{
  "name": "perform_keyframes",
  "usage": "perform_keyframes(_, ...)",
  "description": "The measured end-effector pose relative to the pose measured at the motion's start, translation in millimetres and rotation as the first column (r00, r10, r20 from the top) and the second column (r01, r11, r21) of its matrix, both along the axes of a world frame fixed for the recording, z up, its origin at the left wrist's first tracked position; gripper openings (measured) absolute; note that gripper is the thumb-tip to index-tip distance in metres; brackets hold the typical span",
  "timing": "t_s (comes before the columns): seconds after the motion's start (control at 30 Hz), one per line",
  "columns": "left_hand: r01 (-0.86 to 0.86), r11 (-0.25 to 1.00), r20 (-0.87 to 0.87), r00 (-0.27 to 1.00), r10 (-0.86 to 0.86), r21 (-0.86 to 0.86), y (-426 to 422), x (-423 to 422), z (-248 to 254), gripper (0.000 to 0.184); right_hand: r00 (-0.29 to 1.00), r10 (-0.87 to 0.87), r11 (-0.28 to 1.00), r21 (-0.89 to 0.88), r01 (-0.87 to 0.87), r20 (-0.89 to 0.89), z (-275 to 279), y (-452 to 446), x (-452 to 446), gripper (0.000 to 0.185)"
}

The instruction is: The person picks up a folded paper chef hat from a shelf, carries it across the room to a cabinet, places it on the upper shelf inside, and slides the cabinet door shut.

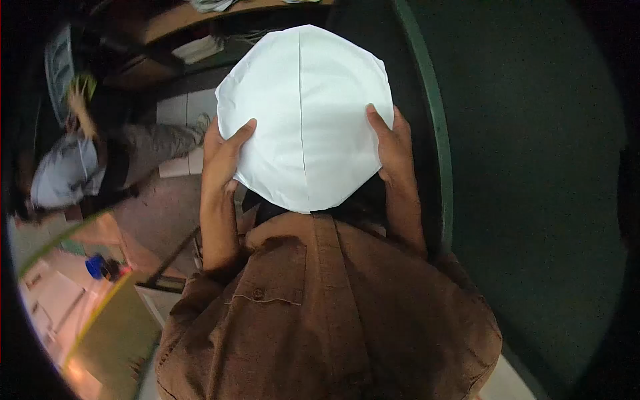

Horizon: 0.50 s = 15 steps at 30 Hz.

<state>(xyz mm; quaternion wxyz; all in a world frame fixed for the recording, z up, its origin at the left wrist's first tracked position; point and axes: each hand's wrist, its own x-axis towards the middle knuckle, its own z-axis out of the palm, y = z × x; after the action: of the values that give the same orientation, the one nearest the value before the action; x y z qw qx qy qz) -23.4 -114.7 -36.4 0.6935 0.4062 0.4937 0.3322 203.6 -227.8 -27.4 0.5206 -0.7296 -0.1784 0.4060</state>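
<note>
Between my two hands is a flat, round white piece (303, 120), paper or cloth, with a many-sided edge and a dark straight line down its middle. My left hand (223, 153) grips its left edge, thumb lying on the face. The right edge is held the same way by my right hand (393, 143). Most of my fingers are hidden behind the piece. It is held up in front of my chest, its whole face toward the camera. What lies behind it cannot be seen.
At the left a person (67, 173) in a light shirt reaches toward a yellow-green thing (83, 87) by a grey panel (60, 73). A dark green surface (533, 167) with a raised edge (437, 147) runs along my right. A blue container (95, 267) stands lower left.
</note>
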Motion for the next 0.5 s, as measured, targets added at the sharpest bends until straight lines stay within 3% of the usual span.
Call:
perform_keyframes(0.1, -0.114, 0.991, -0.121, 0.985, 0.122, 0.067, -25.2, -16.2, 10.4, 0.071, 0.994, 0.109, 0.994, 0.003, -0.109, -0.022, -1.6, 2.2, -4.5, 0.058)
perform_keyframes(0.2, -0.193, 0.976, -0.096, 0.975, 0.203, 0.098, -39.6, -2.8, 12.4, 0.061, 0.965, 0.248, 0.968, 0.060, -0.244, -0.087, -1.4, 8.4, 25.2, 0.062)
perform_keyframes(0.33, -0.278, 0.957, -0.126, 0.950, 0.287, 0.088, -60.9, 5.8, 7.1, 0.069, 0.943, 0.326, 0.945, 0.028, -0.325, -0.067, -9.6, 13.8, 37.2, 0.061)
perform_keyframes(0.5, -0.384, 0.912, -0.051, 0.918, 0.394, 0.145, -105.9, -21.5, 69.3, 0.065, 0.901, 0.429, 0.896, 0.158, -0.415, -0.065, 39.5, -2.6, 13.6, 0.053)
